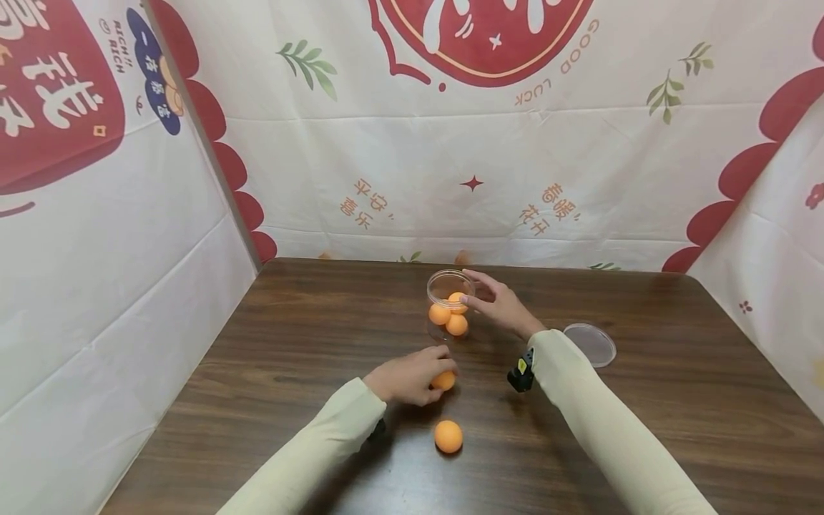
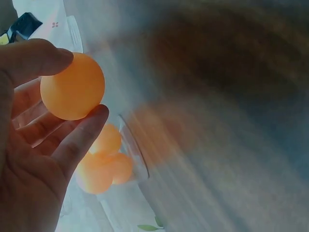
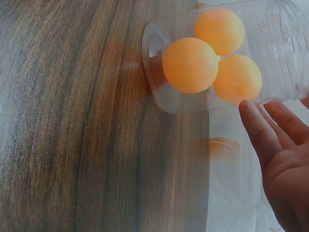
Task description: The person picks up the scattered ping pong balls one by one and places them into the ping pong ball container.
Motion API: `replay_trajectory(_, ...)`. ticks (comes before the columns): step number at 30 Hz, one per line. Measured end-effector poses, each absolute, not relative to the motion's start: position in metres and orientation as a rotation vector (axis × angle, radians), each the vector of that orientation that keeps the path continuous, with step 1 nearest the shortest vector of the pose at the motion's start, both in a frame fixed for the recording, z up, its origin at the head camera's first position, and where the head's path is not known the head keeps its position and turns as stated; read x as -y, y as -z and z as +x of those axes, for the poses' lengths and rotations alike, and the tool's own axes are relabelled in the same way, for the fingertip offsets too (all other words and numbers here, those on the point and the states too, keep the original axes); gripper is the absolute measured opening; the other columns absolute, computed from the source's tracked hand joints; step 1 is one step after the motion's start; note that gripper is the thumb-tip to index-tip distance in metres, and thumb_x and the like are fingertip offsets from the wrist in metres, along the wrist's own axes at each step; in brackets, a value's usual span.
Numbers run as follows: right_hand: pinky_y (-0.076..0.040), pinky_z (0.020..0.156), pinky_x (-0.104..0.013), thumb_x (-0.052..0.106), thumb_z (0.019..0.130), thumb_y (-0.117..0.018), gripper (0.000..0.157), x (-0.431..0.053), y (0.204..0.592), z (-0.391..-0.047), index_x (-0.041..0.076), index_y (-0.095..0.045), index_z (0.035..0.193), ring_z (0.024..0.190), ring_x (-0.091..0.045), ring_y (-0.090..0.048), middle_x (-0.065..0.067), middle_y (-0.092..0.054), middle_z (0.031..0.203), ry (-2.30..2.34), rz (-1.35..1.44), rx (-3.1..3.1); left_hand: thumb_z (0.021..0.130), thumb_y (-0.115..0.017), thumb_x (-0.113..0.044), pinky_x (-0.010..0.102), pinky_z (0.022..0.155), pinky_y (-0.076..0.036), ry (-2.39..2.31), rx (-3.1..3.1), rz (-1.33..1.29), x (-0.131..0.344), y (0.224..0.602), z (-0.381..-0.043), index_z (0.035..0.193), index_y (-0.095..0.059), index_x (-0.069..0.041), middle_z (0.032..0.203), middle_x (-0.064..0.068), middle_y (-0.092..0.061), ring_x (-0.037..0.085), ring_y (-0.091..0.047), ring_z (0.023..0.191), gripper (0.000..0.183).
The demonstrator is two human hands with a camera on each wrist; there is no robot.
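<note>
A clear plastic jar (image 3: 282, 48) stands upright on the table with three orange ping-pong balls (image 3: 190, 65) inside. My right hand (image 1: 502, 307) holds its right side near the rim, with thumb and fingers spread on the wall. Just in front of the jar, my left hand (image 1: 412, 375) pinches another orange ping-pong ball (image 2: 75, 87) between thumb and fingertips. One more loose ping-pong ball (image 1: 448, 436) lies nearer to me on the table, a short way from the left hand.
A round clear lid (image 1: 590, 345) lies flat on the dark wooden table (image 1: 290, 315), to the right of the jar and beside the right sleeve. Printed white cloth (image 1: 412, 143) hangs behind the table and along both sides.
</note>
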State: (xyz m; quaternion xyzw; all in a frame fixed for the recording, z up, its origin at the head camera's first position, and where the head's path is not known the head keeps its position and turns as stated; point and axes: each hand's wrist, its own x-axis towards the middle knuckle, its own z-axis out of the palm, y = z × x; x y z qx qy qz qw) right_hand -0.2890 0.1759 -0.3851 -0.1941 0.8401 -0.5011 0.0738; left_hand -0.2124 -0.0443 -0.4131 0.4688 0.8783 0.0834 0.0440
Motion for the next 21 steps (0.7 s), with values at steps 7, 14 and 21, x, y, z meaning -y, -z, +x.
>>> replay_trajectory(7, -0.047, 0.094, -0.054, 0.028, 0.094, -0.06, 0.064, -0.181, 0.396, -0.297, 0.014, -0.032, 0.15, 0.126, -0.04, -0.048, -0.024, -0.039, 0.145, 1.546, -0.615, -2.502, 0.086, -0.068, -0.016, 0.018, 0.077, -0.044, -0.24, -2.733, 1.414, 0.046, 0.406, -0.221, 0.119, -0.062, -0.01, 0.109, 0.001, -0.053, 0.009, -0.05, 0.089, 0.034)
replay_trajectory(14, -0.049, 0.093, -0.052, 0.029, 0.094, -0.06, 0.065, -0.18, 0.396, -0.296, 0.013, -0.031, 0.15, 0.126, -0.04, -0.048, -0.024, -0.039, 0.145, 1.534, -0.62, -2.525, 0.086, -0.067, -0.012, 0.022, 0.081, -0.047, -0.327, -2.742, 1.362, 0.049, 0.401, -0.229, 0.118, -0.062, -0.008, 0.112, 0.003, -0.053, 0.012, -0.053, 0.093, 0.033)
replay_trajectory(21, -0.048, 0.092, -0.054, 0.029, 0.094, -0.061, 0.064, -0.179, 0.395, -0.295, 0.013, -0.032, 0.15, 0.124, -0.041, -0.05, -0.025, -0.04, 0.144, 1.539, -0.618, -2.521, 0.086, -0.068, -0.012, 0.027, 0.086, -0.048, -0.354, -2.772, 1.296, 0.053, 0.391, -0.239, 0.119, -0.061, -0.008, 0.118, 0.004, -0.053, 0.014, -0.053, 0.099, 0.034)
